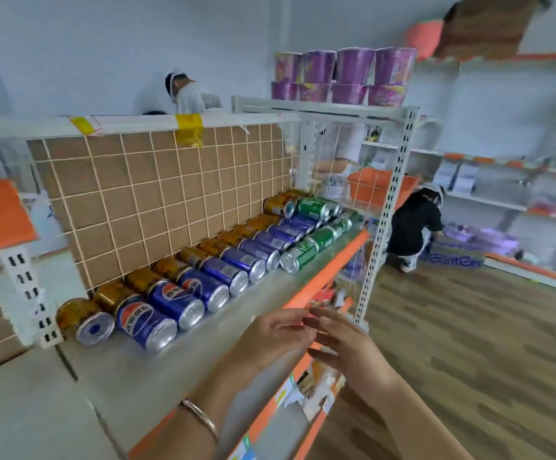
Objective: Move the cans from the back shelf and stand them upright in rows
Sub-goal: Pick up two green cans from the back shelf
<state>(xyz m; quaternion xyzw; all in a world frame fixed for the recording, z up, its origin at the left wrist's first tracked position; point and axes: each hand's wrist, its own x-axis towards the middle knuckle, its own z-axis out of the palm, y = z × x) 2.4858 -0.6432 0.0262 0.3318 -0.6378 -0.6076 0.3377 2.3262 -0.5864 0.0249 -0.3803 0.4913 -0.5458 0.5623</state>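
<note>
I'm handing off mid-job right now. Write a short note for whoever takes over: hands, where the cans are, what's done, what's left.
Left hand: open, holding nothing, over the shelf's front edge.
Right hand: open, holding nothing, right beside the left.
Cans: all on the shelf, lying on their sides. The gold cans lie along the tiled back panel, the blue cans in front of them, and the green cans at the far right end, where a few seem piled on top.
Done: nothing visible; no can stands upright.
Left: pick up each can and stand it upright in rows.
</note>
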